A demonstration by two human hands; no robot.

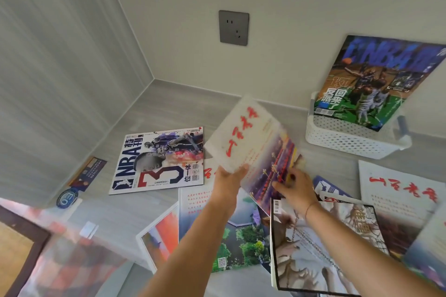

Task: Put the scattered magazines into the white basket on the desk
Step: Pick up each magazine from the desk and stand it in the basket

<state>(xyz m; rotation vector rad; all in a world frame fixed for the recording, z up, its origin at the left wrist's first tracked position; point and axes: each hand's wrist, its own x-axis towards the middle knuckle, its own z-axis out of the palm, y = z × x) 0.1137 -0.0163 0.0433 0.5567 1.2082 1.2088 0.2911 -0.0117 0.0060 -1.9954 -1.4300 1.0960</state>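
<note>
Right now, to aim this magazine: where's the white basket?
Head view: the white basket sits far right on the desk by the wall, below-right of the wall socket, an NBA magazine leaning in it.

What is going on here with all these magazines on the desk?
A person is tidying magazines. The left hand and right hand hold a white magazine with red calligraphy lifted above the grey desk. The white perforated basket by the wall holds one NBA magazine, standing tilted. Several others, including an NBA special issue, lie scattered on the desk.
</note>
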